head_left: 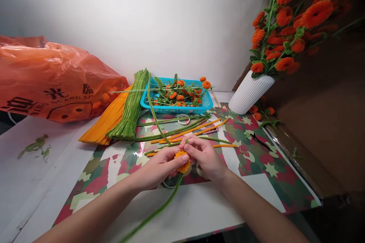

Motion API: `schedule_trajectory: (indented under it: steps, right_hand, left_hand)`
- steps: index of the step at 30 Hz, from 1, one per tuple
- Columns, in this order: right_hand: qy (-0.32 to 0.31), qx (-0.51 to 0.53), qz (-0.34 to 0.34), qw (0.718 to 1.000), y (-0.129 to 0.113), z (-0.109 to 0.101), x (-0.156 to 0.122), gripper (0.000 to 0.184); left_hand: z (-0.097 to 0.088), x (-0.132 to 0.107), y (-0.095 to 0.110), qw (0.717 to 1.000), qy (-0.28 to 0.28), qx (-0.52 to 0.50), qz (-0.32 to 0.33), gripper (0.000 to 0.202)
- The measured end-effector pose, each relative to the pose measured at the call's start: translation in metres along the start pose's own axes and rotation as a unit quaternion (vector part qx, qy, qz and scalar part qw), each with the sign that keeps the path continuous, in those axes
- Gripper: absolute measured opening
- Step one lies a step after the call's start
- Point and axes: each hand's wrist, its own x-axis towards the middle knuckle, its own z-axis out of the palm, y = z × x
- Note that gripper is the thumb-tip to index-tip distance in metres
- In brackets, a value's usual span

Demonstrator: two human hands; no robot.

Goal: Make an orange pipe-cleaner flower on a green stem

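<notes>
Between my hands, above the near part of the table, is an orange pipe-cleaner flower [183, 162]. My left hand [164, 165] grips it, the thumb pressed across its front. A green pipe cleaner [159, 212] runs from the flower down toward the lower edge of the view. My right hand [205, 155] has its thumb and fingertips pinched at the flower's top, on the tip of a green pipe cleaner [186, 142]. Another long green pipe cleaner [155, 115] slants from the basket's side down to my left fingers; whether they touch it is hidden.
Loose green and orange pipe cleaners [182, 133] lie beyond my hands. Behind them stands a blue basket [182, 110] of flower pieces. Green [132, 110] and orange bundles [110, 115] and an orange plastic bag [57, 79] are left; a white vase [249, 93] and black tool [261, 142] are right.
</notes>
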Motion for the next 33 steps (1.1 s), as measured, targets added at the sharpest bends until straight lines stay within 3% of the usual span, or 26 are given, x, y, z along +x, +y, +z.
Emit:
schedule_trajectory:
  steps: [7,13,15,21,27,33]
  right_hand:
    - [0.082,0.109,0.006,0.991,0.007,0.001,-0.002,0.023]
    - [0.100,0.165,0.042,0.980,0.012,0.007,-0.004,0.028]
    - [0.100,0.144,0.036,0.984,0.014,0.006,-0.004,0.027]
    - [0.058,-0.062,-0.093,0.992,0.014,0.001,-0.005,0.026]
    - [0.044,-0.042,-0.054,0.997,0.013,0.004,-0.009,0.027]
    - [0.070,-0.044,-0.040,0.996,0.013,0.006,-0.013,0.027]
  left_hand:
    - [0.000,0.000,0.007,0.999,-0.016,0.050,0.006,0.042]
    - [-0.003,0.001,0.001,0.998,-0.004,0.056,-0.024,0.045]
    - [-0.003,0.000,0.002,0.998,-0.001,0.051,-0.031,0.045]
    - [0.003,0.001,0.004,0.998,-0.018,-0.053,-0.017,0.039]
    - [0.006,-0.001,0.005,0.998,-0.006,-0.053,-0.023,0.037]
    - [0.004,-0.004,0.008,0.998,-0.046,-0.020,-0.027,0.044]
